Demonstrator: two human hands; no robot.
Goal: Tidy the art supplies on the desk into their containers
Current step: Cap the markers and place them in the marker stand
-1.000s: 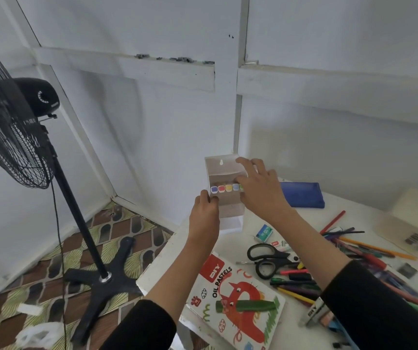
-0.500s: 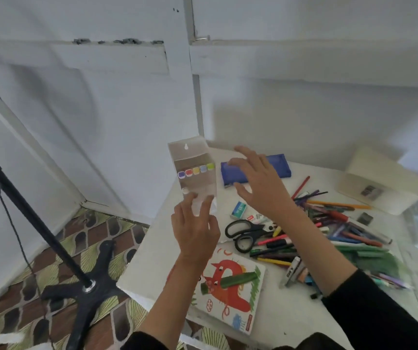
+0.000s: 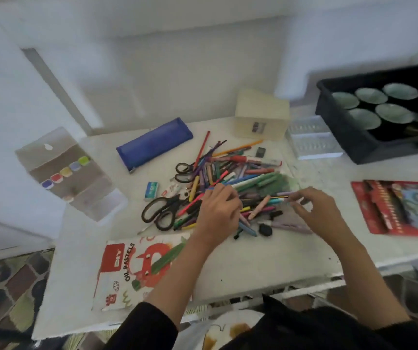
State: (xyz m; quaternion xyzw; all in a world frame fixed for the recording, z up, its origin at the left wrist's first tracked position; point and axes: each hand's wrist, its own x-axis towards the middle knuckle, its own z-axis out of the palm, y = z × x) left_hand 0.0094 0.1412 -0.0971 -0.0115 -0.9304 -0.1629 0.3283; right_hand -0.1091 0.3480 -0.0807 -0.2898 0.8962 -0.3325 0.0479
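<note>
A heap of pens, markers and crayons (image 3: 238, 178) lies in the middle of the white desk (image 3: 253, 261). My left hand (image 3: 218, 210) rests on the heap's near side with its fingers curled down among the pens; what they hold is hidden. My right hand (image 3: 313, 208) is at the heap's right edge and pinches the end of a thin pencil (image 3: 279, 197) between thumb and fingertips. The clear box with small paint pots (image 3: 64, 173) stands alone at the desk's left edge. A blue pencil case (image 3: 152, 145) lies behind the heap.
An oil pastels box (image 3: 137, 271) lies at the front left, with black scissors (image 3: 162, 210) and an eraser (image 3: 151, 190) beside the heap. At the back stand a beige box (image 3: 260, 114) and a clear case (image 3: 311, 140). A black tray of bowls (image 3: 354, 142) and a red pencil pack (image 3: 404, 208) are on the right.
Both hands let go of the clear paint-pot box, which now stands at the desk's left edge, and moved right onto the heap of pens. The view swung down and right.
</note>
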